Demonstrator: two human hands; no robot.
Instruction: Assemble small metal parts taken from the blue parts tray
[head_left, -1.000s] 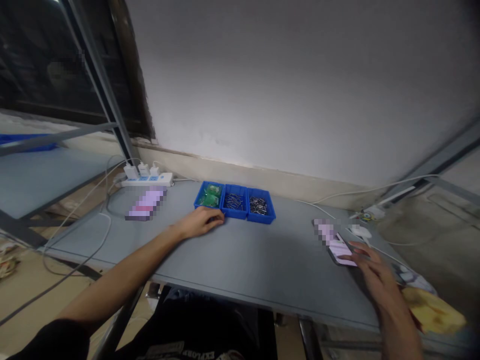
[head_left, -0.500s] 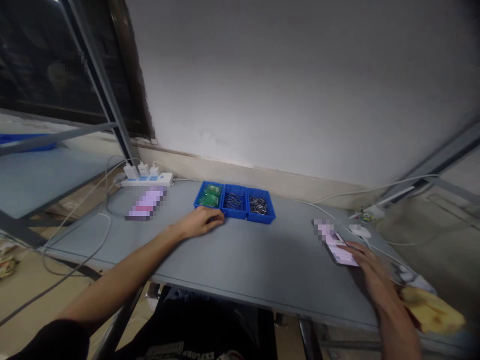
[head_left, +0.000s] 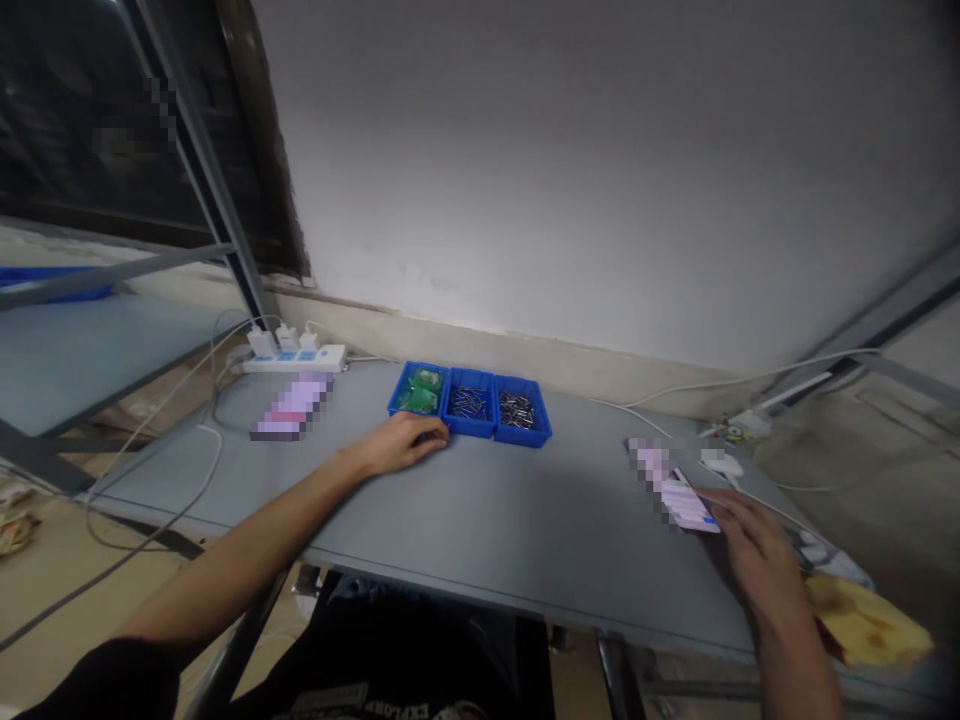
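Observation:
My left hand (head_left: 403, 442) lies on the table just in front of the left blue bin (head_left: 417, 391). Its fingers curl inward, and whatever they may hold is hidden. Green packets (head_left: 420, 399) fill that bin. Beside it, the middle bin (head_left: 470, 430) and the right bin (head_left: 523, 437) contain many small metal screw-like pieces. At the right, my right hand (head_left: 754, 540) is open beside a phone (head_left: 686, 500) lying on the table. Its fingertips are at the phone's lower right edge, and the screen is lit.
Another lit phone (head_left: 294, 405) lies at the left, in front of a white power strip (head_left: 330, 359) with several chargers. Cables trail over the left table edge and along the right. A yellow item (head_left: 874, 620) lies at the right edge. The wall borders the table (head_left: 525, 530) behind.
My right hand has drawn back from over the phone's screen to its lower right edge. The screen shows a different picture. My left hand has stayed in place.

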